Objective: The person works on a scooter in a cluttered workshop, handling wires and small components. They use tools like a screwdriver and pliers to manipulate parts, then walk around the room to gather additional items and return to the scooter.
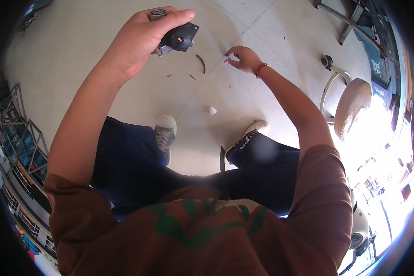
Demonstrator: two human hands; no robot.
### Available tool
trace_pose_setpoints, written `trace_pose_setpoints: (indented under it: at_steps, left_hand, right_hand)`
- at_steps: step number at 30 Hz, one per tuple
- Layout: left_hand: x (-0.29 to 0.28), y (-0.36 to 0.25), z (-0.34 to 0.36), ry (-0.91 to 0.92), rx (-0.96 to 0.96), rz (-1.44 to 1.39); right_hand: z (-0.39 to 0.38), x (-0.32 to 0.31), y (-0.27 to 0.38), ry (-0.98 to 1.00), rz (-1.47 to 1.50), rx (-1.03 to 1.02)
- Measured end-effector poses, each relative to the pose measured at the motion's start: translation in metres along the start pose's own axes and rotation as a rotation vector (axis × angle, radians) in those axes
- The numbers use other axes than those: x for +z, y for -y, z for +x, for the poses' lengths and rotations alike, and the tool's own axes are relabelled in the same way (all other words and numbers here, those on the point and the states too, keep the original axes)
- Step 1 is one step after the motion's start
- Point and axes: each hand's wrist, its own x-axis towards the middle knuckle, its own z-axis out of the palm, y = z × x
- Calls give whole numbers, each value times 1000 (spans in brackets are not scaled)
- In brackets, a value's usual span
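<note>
My left hand is wrapped round what looks like an ignition lock, raised above the floor at the upper middle. It has a black body, a round silver cylinder at the top and a metal bracket underneath. A small orange spot shows in the black body's round opening. To the right and lower, my right hand pinches a small whitish piece between thumb and fingers; its kind is too small to tell. The two hands are apart. A beaded red bracelet circles my right wrist.
On the pale floor lie a curved black strip, thin dark slivers and a small white piece between my shoes. A round-seated stool stands right, a metal frame beyond. Racks of boxes line the left.
</note>
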Motion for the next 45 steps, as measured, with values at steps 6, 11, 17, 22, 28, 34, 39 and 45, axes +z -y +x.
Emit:
trace_pose_setpoints:
  at_steps: [6, 11, 17, 22, 28, 34, 39, 45]
  left_hand:
    - [6, -2, -3, -28, -17, -47]
    - [7, -3, -2, -14, -32, -38]
    - [5, 1, 1, -8, -35, -39]
    - [8, -3, 2, -8, -37, -34]
    - [9, -3, 3, 13, -55, -14]
    - [23, -14, 3, 26, -66, -42]
    - [14, -8, 4, 45, -63, -11]
    - [20, -14, 2, 30, -80, 12]
  right_hand:
    - [-3, 6, -20, -40, -85, -30]
    - [-1, 6, -21, -28, -47, -50]
    - [5, -1, -8, 52, 350, 57]
    - [18, 14, -18, 250, 1252, 138]
    - [19, 41, 46, -65, 64, 82]
    - [28, 69, 60, 63, -167, 64]
    - [-6, 78, 44, 294, 208, -107]
    - [-48, 100, 22, 707, 729, 80]
